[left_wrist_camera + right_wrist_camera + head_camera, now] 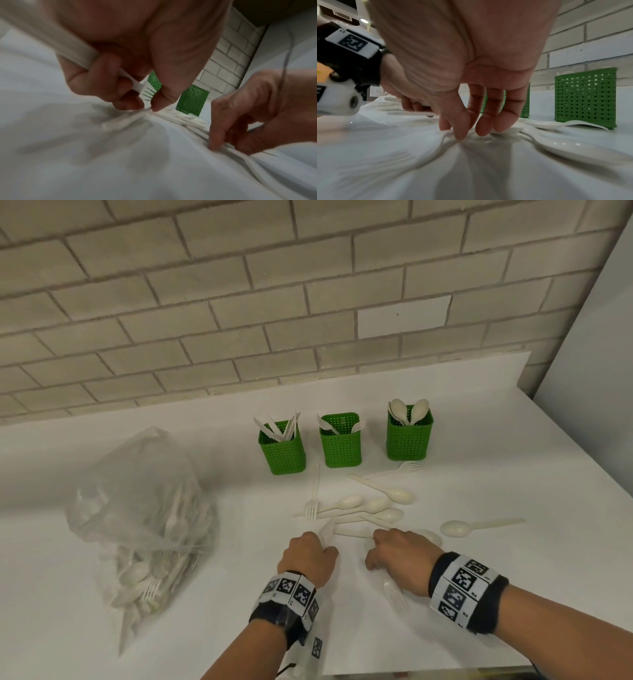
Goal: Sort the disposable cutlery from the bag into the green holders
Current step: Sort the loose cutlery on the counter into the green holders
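Note:
Three green holders stand in a row: the left holder has knives, the middle holder forks, the right holder spoons. Loose white spoons and forks lie in front of them. My left hand grips a white fork in its curled fingers, while thumb and forefinger pinch at another piece lying on the table. My right hand is knuckles up, its fingertips pinching the handle of a fork that lies flat under the wrist.
A clear plastic bag holding several more pieces lies at the left of the white table. One spoon lies apart at the right. A brick wall runs behind the holders; the table's front edge is near my forearms.

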The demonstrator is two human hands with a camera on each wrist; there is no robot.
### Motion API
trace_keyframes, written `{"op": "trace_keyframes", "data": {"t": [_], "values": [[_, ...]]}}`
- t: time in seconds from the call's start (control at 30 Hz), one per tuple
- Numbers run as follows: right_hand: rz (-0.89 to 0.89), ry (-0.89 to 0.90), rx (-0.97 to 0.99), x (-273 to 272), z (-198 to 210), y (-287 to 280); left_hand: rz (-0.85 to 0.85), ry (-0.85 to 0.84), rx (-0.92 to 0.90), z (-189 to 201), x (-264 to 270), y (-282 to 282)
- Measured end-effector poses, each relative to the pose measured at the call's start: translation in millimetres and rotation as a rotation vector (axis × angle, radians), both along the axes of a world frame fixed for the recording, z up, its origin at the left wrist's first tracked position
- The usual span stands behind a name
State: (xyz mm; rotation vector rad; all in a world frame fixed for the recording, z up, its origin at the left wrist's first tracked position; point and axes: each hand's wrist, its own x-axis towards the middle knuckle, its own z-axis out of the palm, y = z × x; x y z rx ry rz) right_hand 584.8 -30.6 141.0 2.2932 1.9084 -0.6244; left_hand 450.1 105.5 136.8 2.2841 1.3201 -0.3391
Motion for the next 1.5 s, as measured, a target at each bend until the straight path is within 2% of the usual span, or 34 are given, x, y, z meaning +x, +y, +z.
{"op": "trace_keyframes", "data": {"t": [0.1, 0.27, 0.37, 0.43, 0.53, 0.6, 0.73, 0.97, 1.13, 1.23, 1.37, 1.43, 1.5], "values": [[0.008, -0.01, 0.024, -2, -5, -2, -0.073, -0.091, 0.052, 7, -8, 16], [0.033, -0.02, 0.089, -3, -9, -3, -0.284, -0.3, -0.008, 32, -14, 59], [0.039, 0.009, 0.126, -5, -8, -6, -0.335, -0.346, 0.074, 47, 0, 89], [0.044, 0.049, 0.158, -7, -8, -10, -0.415, -0.271, 0.176, 49, 15, 103], [0.023, 0.142, 0.269, -9, -7, -18, -0.591, 0.004, 0.249, 37, 38, 116], [-0.032, 0.239, 0.341, -10, -5, -25, -0.689, 0.089, 0.276, 23, 47, 122], [-0.204, 0.541, 0.491, -10, -5, -37, -0.81, 0.035, 0.369, 8, 58, 128], [-0.296, 0.602, 0.558, -13, -13, -45, -0.946, 0.002, 0.422, 1, 59, 138], [-0.288, 0.597, 0.574, -12, -13, -39, -1.081, -0.034, 0.527, 2, 44, 138], [-0.283, 0.601, 0.571, -15, -14, -34, -1.065, -0.114, 0.504, 2, 37, 135], [-0.289, 0.601, 0.569, -20, -12, -31, -0.809, -0.255, 0.475, 15, 25, 119], [-0.32, 0.603, 0.605, -21, -5, -32, -0.617, -0.46, 0.435, 22, 14, 102], [-0.37, 0.592, 0.663, -19, 9, -30, -0.375, -0.747, 0.276, 26, 0, 80]]}}
